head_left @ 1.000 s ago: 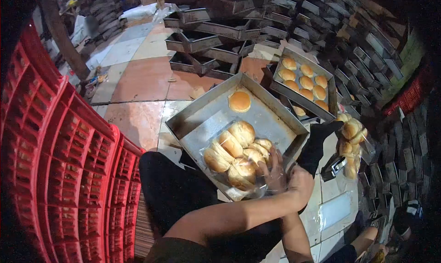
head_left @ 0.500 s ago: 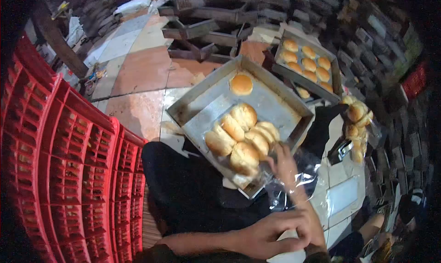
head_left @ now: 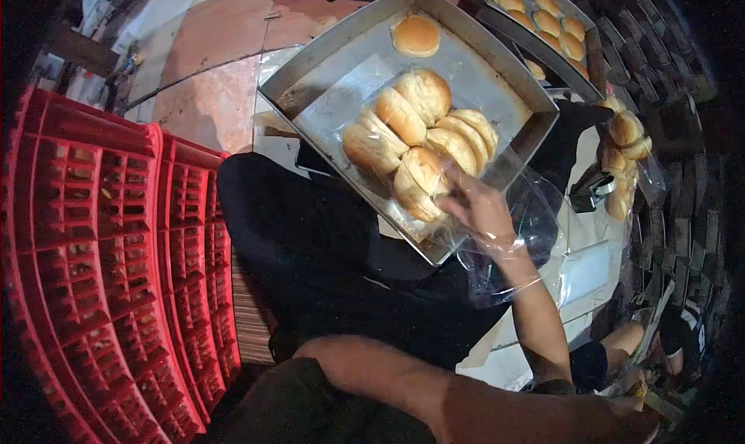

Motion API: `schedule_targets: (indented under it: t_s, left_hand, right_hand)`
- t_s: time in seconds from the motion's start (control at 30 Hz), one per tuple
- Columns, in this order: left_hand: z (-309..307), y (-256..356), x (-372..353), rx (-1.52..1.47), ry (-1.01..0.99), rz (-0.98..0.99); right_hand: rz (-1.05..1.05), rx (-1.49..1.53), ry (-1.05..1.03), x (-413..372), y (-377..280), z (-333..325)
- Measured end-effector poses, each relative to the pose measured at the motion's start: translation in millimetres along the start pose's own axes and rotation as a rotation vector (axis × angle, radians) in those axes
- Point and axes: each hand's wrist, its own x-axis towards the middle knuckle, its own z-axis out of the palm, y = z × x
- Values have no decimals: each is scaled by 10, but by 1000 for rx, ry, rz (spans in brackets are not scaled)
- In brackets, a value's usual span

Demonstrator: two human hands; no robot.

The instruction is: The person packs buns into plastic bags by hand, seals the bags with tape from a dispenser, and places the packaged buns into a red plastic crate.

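My right hand (head_left: pixel 483 213) reaches into a clear plastic bag (head_left: pixel 535 211), which lies loose around the wrist. Its fingers are apart, the tips against the side of the nearest bun (head_left: pixel 419 190). Several golden buns, among them a split one (head_left: pixel 375 143), lie close together in a metal baking tray (head_left: pixel 334 153), clear film showing over part of them. One single bun (head_left: pixel 415 36) sits apart near the tray's far corner. My left arm crosses low in front of me to the right; my left hand (head_left: pixel 632 414) is dark and blurred at the lower right.
Red plastic crates (head_left: pixel 159 211) stand along my left. Beyond the tray at the upper right is another tray with several buns (head_left: pixel 547 21). Bagged buns (head_left: pixel 625 157) lie on the right, by dark stacked tins (head_left: pixel 691 211). Another person's leg (head_left: pixel 621 339) shows at the lower right.
My left hand has swung from the lower middle to the far lower right. My right hand stays at the buns. The view has tilted down, so the trays sit higher.
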Motion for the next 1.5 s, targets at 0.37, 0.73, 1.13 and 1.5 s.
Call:
schedule_targets:
  t_s: [0.37, 0.73, 1.13, 1.5]
  left_hand:
    - [-543, 915, -342, 935, -248, -544]
    - [-446, 1198, -1203, 1690, -124, -1062]
    - [-501, 1064, -1706, 1456, -1146, -852]
    - [-371, 877, -768, 1242, -1333, -1733]
  right_hand:
    - [219, -9, -51, 44, 34, 79]
    - [-100, -123, 157, -214, 109, -15]
    - [612, -157, 463, -2036, 1408, -797]
    - [561, -566, -287, -1011, 1873, -1653]
